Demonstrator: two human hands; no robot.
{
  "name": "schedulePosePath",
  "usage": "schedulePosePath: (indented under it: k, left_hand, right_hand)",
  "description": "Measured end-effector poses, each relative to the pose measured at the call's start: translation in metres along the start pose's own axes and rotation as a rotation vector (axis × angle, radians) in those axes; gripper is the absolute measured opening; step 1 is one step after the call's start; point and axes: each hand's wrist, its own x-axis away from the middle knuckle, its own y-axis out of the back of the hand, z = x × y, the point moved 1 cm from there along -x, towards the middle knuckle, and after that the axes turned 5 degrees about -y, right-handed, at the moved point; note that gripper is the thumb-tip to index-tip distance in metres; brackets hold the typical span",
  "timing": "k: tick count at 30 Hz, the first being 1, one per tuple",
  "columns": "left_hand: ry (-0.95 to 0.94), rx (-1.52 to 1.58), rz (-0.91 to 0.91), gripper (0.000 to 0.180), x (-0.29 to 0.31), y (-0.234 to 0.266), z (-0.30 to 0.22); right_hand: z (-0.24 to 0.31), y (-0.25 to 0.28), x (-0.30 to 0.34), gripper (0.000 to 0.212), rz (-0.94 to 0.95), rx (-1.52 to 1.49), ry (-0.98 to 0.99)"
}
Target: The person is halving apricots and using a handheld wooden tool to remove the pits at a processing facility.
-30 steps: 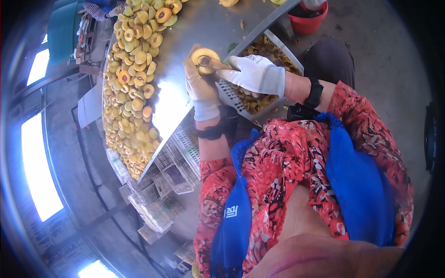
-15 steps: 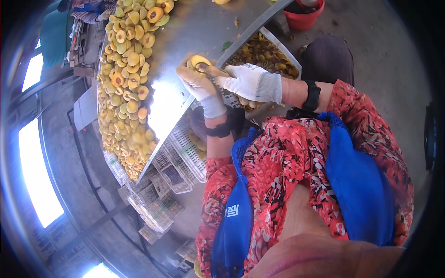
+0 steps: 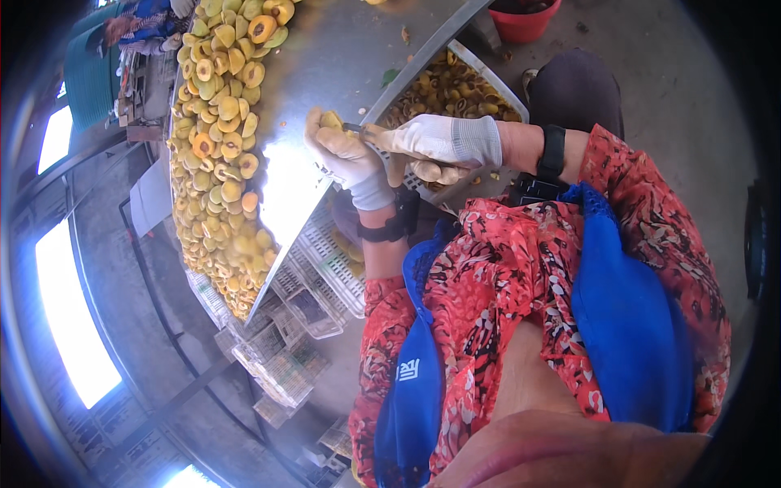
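My left hand (image 3: pixel 346 154), in a white glove with yellowed fingers, is closed around a yellow peach half (image 3: pixel 331 119). Only part of the fruit shows above the fingers. My right hand (image 3: pixel 431 142), gloved the same way, grips a small hand tool with a dark metal end (image 3: pixel 352 128). That end touches or nearly touches the fruit; its tip is hidden. Both hands meet above the near edge of a metal table (image 3: pixel 342 61). Many peach halves (image 3: pixel 220 122), some with brown-red hollows, lie heaped along the table's left side.
Under the table's edge, a pale crate (image 3: pixel 496 77) holds peach pieces. Plastic crates (image 3: pixel 325 252) stand below the table. A red bucket (image 3: pixel 525 24) is on the floor at the far right. Another person's sleeve (image 3: pixel 150 24) shows at the far left.
The peach half has turned and sunk deeper into my left fingers. My right hand has shifted slightly left, and the tool's dark end now points at the fruit's near side.
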Motion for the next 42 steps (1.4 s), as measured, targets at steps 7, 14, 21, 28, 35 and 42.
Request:
schedulePosePath:
  k: [7, 14, 21, 28, 35, 42]
  left_hand:
    - [-0.095, -0.136, -0.043, 0.054, 0.0, 0.002, 0.012]
    - [0.76, 0.543, 0.076, 0.075, -0.016, 0.02, 0.011]
    - [0.734, 0.546, 0.071, 0.08, -0.006, 0.024, 0.021]
    - [0.727, 0.706, 0.006, 0.081, -0.002, 0.011, 0.015]
    - [0.637, 0.598, -0.033, 0.082, -0.007, 0.006, -0.014]
    - [0.509, 0.433, -0.049, 0.079, -0.003, 0.012, -0.006]
  right_hand:
    - [0.003, 0.003, -0.002, 0.052, -0.244, 0.411, 0.103]
    - [-0.005, 0.018, 0.0, 0.055, -0.405, 1.319, 0.08]
    - [0.001, 0.008, -0.012, 0.052, -0.487, 1.018, 0.335]
    - [-0.007, 0.002, -0.016, 0.049, -0.447, 0.874, 0.424]
    - [0.007, -0.007, 0.003, 0.047, -0.311, 0.586, 0.264]
    - [0.004, 0.017, -0.013, 0.043, -0.584, 1.24, 0.544]
